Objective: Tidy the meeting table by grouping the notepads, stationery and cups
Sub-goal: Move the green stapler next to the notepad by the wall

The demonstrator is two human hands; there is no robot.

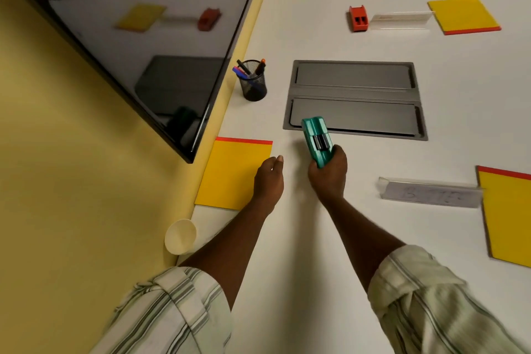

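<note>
Both hands differ: right hand (pixel 328 172) clenches the teal stapler (pixel 317 140), left hand (pixel 268 174) loosely curled over the yellow notepad (pixel 232 174).

Teal stapler (pixel 316 139) — lifted, tilted — beside yellow notepad (pixel 234 174).

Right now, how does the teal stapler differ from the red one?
The teal stapler is held off the table in the right hand; the red stapler rests on the table at the far side, beside a name card. Colour differs too. Both have a similar blocky shape.
</note>
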